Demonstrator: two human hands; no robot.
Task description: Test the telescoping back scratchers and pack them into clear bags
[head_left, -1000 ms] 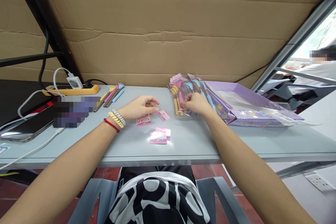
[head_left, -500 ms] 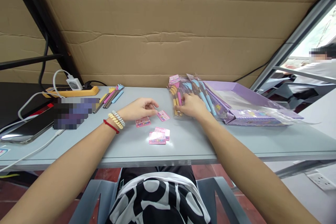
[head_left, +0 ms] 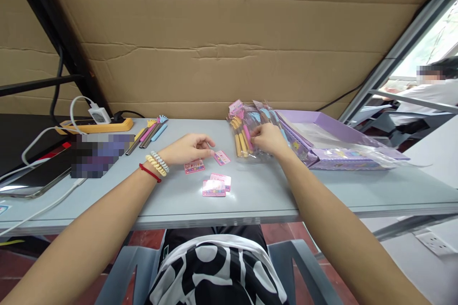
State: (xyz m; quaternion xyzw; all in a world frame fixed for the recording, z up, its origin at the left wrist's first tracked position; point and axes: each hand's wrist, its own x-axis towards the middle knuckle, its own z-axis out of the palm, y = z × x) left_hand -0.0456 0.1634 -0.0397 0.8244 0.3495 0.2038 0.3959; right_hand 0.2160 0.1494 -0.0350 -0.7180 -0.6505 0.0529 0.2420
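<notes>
My right hand (head_left: pixel 269 139) is closed on a clear packet of pink, yellow and blue pens (head_left: pixel 246 131) that lies at the top of a pile by the purple box (head_left: pixel 332 143). My left hand (head_left: pixel 188 147) rests on the grey table (head_left: pixel 257 190), fingers loosely curled, with its fingertips next to a small pink card (head_left: pixel 222 157). Whether they touch the card I cannot tell. Another pink card (head_left: pixel 194 166) lies just under that hand. Two more overlapping pink cards (head_left: pixel 216 186) lie nearer to me.
Several loose pens (head_left: pixel 150 131) lie at the back left beside a yellow power strip (head_left: pixel 96 126) with a white charger. A dark tablet (head_left: pixel 39 176) and white cables sit at the far left. A cardboard wall stands behind. Another person sits at the far right.
My right hand has shifted slightly back and up on the pen packets, and the packet has tilted with it. The left hand has stayed still.
</notes>
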